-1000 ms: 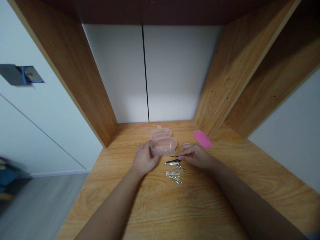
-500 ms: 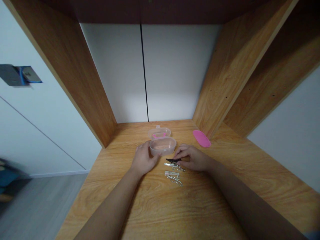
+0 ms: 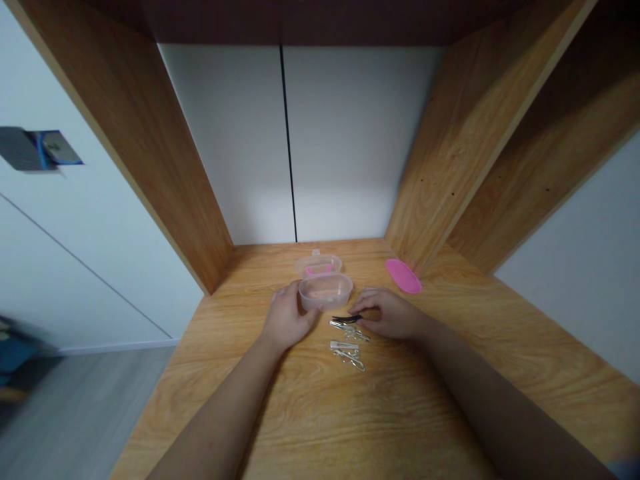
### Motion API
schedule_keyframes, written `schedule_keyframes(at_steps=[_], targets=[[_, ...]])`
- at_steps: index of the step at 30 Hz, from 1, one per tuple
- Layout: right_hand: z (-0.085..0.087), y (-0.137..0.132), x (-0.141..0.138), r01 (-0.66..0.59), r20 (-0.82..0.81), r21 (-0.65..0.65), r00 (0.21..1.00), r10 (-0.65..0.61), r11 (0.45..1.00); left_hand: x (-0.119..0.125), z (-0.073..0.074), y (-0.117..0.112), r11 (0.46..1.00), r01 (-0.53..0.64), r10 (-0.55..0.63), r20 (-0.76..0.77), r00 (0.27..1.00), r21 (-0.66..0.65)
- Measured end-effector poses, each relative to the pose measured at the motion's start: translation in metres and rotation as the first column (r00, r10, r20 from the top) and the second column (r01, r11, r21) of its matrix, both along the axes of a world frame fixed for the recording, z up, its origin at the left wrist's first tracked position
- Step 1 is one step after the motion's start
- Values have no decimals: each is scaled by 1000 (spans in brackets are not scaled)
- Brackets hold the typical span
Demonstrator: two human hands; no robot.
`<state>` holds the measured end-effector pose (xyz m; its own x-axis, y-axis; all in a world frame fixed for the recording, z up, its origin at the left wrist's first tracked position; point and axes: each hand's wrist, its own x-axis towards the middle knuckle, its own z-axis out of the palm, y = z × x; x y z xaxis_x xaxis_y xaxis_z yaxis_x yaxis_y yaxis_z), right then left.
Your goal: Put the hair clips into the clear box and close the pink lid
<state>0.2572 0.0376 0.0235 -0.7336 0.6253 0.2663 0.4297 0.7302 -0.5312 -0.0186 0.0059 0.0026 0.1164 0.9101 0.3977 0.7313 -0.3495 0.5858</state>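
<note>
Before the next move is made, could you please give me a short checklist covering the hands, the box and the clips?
1. Left hand steadying the clear box: ok, it grips the left end.
2. Lid out of the way: ok, folded open behind the box.
3. Right hand holding the black clips: ok, pinched between thumb and fingers.
4. Number of black clips held: cannot tell, they overlap.
5. Silver clips inside the box: not ok, they lie on the table.
6. Pink oval piece clear of both hands: ok.

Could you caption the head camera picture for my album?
Left hand on a clear open case, right hand holding slim black items near silver clips on a wooden surface.
</note>
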Motion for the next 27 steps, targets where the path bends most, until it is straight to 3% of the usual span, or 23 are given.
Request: schedule_keyframes(at_steps=[6, 13, 16, 20, 27], targets=[[0, 0, -2, 41, -22, 80, 999, -39, 996, 0, 0, 0, 1000, -9, 9, -10, 1000, -2], [3, -4, -6, 162, -260, 24, 954, -151, 986, -1, -2, 1, 1000, 0, 0, -3, 1000, 7], [0, -4, -9, 307, -348, 26, 895, -280, 951, -1, -2, 1, 1000, 1, -1, -7, 1000, -1], [-4, -2, -11, 455, -396, 151, 841, -368, 877, 0, 0, 1, 1000, 16, -16, -11, 1000, -1], [-1, 1, -10, 407, -321, 292, 894, -312, 865, 1, 0, -1, 994, 108, -108, -25, 994, 1]])
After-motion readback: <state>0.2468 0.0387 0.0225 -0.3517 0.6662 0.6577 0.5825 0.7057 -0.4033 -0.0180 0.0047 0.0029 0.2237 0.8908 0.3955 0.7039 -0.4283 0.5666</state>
